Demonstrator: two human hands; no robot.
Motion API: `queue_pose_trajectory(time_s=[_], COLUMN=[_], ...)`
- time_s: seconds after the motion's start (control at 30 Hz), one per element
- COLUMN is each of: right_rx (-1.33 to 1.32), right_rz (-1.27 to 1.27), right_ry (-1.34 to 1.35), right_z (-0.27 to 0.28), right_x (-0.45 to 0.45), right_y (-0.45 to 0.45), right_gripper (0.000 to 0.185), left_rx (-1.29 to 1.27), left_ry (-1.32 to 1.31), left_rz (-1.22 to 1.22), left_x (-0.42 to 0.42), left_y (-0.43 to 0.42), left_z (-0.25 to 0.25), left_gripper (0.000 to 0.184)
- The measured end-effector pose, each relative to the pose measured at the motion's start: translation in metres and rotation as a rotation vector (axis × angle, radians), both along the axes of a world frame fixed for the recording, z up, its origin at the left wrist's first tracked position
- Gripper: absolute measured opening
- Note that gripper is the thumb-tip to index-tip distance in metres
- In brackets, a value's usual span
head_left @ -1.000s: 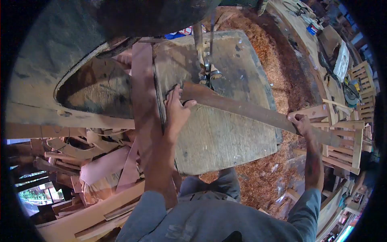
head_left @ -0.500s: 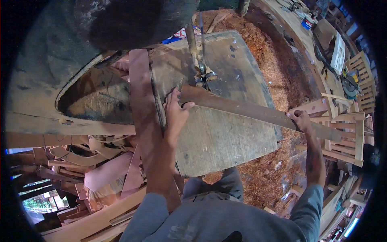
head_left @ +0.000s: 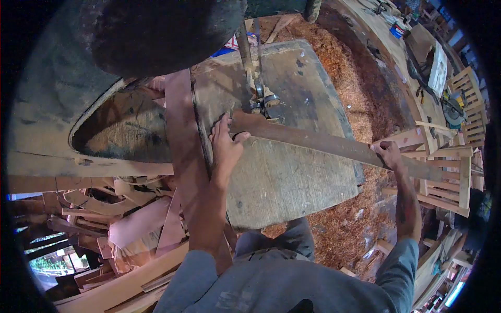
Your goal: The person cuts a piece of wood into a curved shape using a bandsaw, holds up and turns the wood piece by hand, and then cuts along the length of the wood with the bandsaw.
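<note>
A long brown wooden board [head_left: 318, 140] lies slantwise across the worn machine table [head_left: 287, 182]. Its left end is near the thin upright blade [head_left: 259, 57] and the small guide rollers [head_left: 271, 100] of what looks like a bandsaw. My left hand [head_left: 225, 148] rests at that end, fingers stretched out on the table and thumb against the board's near edge. Farther right, my right hand [head_left: 389, 154] grips the board with fingers and thumb closed over its edge. Past this hand, the board's right end sticks out beyond the table.
A reddish plank [head_left: 185, 125] runs lengthwise left of my left forearm. The dark machine body [head_left: 47, 104] fills the upper left. Offcuts [head_left: 141, 221] are piled below it. Sawdust [head_left: 334, 229] covers the floor. Slatted wooden furniture [head_left: 464, 177] and a circular saw [head_left: 453, 110] are at right.
The view has shifted slightly, so the dark machine part at the top sits lower and farther left. Both hands and the board stay in nearly the same place.
</note>
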State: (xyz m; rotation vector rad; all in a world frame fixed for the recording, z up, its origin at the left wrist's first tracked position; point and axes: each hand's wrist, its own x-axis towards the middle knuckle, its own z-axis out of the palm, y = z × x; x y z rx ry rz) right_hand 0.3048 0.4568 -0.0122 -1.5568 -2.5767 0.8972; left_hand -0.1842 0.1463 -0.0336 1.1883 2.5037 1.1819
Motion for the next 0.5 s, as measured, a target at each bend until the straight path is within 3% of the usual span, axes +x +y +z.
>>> queue_pose_trajectory(time_s=[0.33, 0.5], right_rx=[-0.077, 0.019], right_rz=[-0.083, 0.023], right_ry=[0.022, -0.017], right_z=[-0.002, -0.019], right_x=[-0.009, -0.003], right_y=[0.013, 0.036], right_gripper=[0.065, 0.061], left_rx=[0.007, -0.001], left_ry=[0.013, -0.024], left_rz=[0.003, 0.02], left_x=[0.002, 0.004], left_y=[0.002, 0.003], left_z=[0.005, 0.008], left_gripper=[0.084, 0.083])
